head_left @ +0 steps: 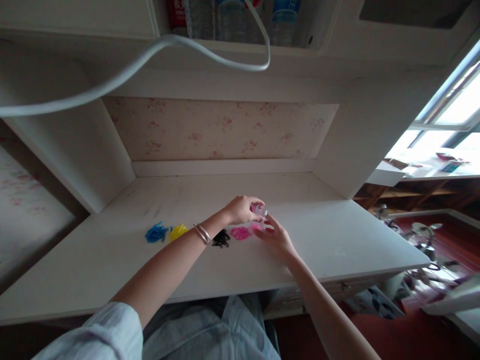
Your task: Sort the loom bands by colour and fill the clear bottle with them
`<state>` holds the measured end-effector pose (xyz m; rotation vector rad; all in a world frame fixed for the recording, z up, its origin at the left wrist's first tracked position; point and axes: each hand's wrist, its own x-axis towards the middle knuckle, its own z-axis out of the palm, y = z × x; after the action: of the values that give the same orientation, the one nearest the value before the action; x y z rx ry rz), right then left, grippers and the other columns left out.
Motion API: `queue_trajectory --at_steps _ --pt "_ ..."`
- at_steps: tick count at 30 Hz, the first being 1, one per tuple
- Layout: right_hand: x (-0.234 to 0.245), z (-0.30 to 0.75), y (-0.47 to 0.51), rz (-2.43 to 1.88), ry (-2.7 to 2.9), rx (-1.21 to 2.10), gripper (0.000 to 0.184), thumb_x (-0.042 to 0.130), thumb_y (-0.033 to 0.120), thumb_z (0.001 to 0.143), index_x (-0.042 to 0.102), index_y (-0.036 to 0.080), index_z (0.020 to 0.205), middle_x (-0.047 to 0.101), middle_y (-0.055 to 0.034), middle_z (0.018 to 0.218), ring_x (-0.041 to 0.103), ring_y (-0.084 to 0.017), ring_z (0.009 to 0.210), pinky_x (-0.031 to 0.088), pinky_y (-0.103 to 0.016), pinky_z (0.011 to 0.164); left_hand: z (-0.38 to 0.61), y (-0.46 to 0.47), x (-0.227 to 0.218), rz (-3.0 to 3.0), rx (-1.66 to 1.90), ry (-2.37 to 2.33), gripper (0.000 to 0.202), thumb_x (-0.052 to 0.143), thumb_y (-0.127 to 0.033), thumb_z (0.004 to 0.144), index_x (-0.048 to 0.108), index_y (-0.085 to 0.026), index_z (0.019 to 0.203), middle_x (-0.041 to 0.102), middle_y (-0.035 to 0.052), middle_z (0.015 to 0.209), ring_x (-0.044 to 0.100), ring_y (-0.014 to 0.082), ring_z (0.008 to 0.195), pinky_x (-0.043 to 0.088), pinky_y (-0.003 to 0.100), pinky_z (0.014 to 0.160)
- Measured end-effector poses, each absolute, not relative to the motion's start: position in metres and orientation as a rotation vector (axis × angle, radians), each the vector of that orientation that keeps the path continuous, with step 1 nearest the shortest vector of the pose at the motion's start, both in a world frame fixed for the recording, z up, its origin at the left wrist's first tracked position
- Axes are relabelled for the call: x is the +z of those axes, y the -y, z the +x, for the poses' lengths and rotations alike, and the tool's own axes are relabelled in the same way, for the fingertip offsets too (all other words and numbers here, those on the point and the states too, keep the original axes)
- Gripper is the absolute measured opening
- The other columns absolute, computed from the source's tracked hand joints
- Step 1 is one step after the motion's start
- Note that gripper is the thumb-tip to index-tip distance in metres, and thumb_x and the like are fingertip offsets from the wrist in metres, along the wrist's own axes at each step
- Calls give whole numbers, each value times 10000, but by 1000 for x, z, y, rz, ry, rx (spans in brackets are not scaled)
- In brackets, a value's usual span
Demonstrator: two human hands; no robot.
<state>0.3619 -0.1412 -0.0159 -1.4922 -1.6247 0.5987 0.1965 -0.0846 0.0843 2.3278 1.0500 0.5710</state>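
Blue pile (156, 233), yellow pile (178, 231), black pile (220, 239), pink pile (240, 233), pink-flowered panel (221, 130)

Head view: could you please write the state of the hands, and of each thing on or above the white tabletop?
Left hand: closed on the clear object.
Clear object: held; open or closed, unclear.
Right hand: fingers bent; grip unclear.
Blue pile: loose, heaped.
Yellow pile: heaped, partly hidden.
Black pile: heaped, partly hidden.
Pink pile: heaped beside right hand.
Overhead compartment: open, bottles inside.
White cable: bent.
Bracelets: worn.

A white cable (170, 39) curves near bottles (230, 22) in a cabinet (323, 25) above floral wallpaper (221, 129), left of a window (457, 107).
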Motion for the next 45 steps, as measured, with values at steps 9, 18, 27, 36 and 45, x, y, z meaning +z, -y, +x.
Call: queue_trajectory --at_steps 9,18,27,36,45 --pt "-2 341 176 -1618 1979 307 264 485 406 845 669 257 961 598 18 609 510 -117 538 344 -224 555 200 84 75 2206 696 -1105 497 749 -401 602 652 -243 1063 678 8 965 611 167 872 443 266 801" --pt "-6 320 164 -1931 2174 207 327 407 468 877 654 359 1062 698 -19 813 610 -173 665 316 -240 552 197 84 68 2140 708 -1108 522 753 -413 599 653 -226 1076 682 22 1017 620 174 892 455 274 816" --pt "-5 318 166 -1848 2232 138 296 379 358 908 665 316 973 707 -8 865 626 -167 693 321 -242 562 195 85 68 2105 700 -1135 549 762 -433 584 653 -234 1085 687 31 1014 629 185 878 464 287 797" --pt "2 310 162 -1892 2317 137 315 390 444 895 634 375 1081 702 -23 854 638 -196 696 328 -252 548 196 85 66 2133 727 -1131 510 745 -421 604 659 -233 1070 690 23 999 629 171 855 469 269 777" --pt "-5 318 161 -1811 2241 109 307 384 398 917 678 358 993 716 -8 877 644 -174 726 365 -230 595 196 84 67 2144 710 -1154 513 747 -436 596 663 -244 1064 691 20 987 627 177 864 465 266 775"
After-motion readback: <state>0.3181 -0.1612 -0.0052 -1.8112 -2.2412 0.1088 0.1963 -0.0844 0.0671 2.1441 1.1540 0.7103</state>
